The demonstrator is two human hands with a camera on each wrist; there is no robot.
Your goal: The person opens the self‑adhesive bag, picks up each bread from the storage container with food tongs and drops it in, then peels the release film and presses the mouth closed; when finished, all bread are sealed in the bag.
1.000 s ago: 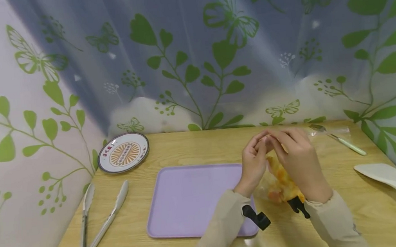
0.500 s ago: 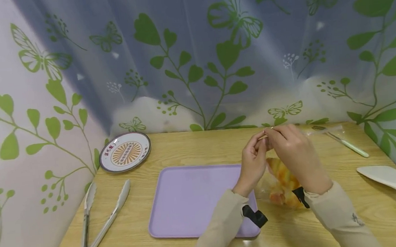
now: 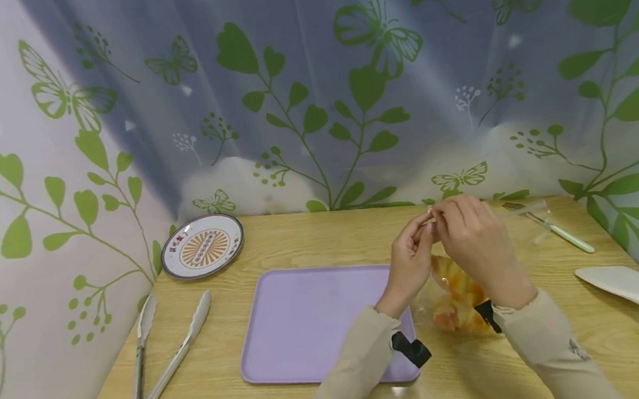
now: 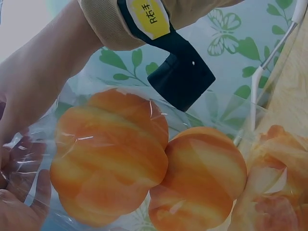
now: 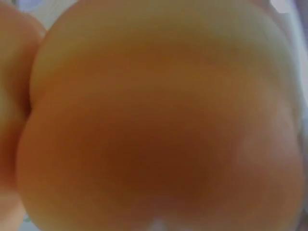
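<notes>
Several orange-brown bread rolls (image 4: 110,159) fill a clear plastic bag (image 3: 425,309), which hangs below both hands right of the lilac tray. My left hand (image 3: 408,269) pinches the bag's top between thumb and fingers. Right beside it, my right hand (image 3: 482,252) pinches the same gathered top, its curled fingers nearly touching the left ones. What lies between the fingertips is too small to make out. In the left wrist view, the rolls show through the plastic, with the right sleeve (image 4: 113,26) above. One blurred roll (image 5: 159,125) fills the right wrist view.
A lilac tray (image 3: 313,327) lies left of the bag. Behind it stands a round patterned plate (image 3: 202,246); open metal tongs (image 3: 164,378) lie at left. At right are a green-handled utensil (image 3: 571,238), clear plastic (image 3: 528,208) and a white-headed turner (image 3: 626,283).
The right hand's knuckles have tilted and shifted a little near the left fingertips. The clear plastic at the back right has changed shape. The left hand has hardly moved.
</notes>
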